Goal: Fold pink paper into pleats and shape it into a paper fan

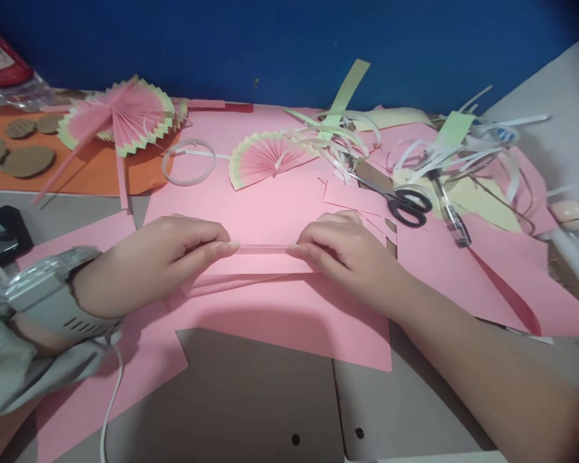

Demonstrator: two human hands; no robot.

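Note:
A pink paper strip (264,262) with a narrow fold along its far edge lies across the middle, over larger pink sheets. My left hand (193,247) pinches the left part of that fold between thumb and fingers. At the right part, my right hand (335,244) pinches the same fold. Just beyond both hands sits a pleated paper fan (270,157), pink with a yellow-green rim. Below the strip, a pink sheet (280,315) spreads toward the near side of the table.
Black-handled scissors (409,207) and a pen (448,212) lie at right among paper strips (347,138). Far left are finished-looking fans (120,116), cardboard discs (27,161) on orange paper (145,173), a tape ring (189,180) and a bottle (9,64). A blue panel (197,45) stands behind.

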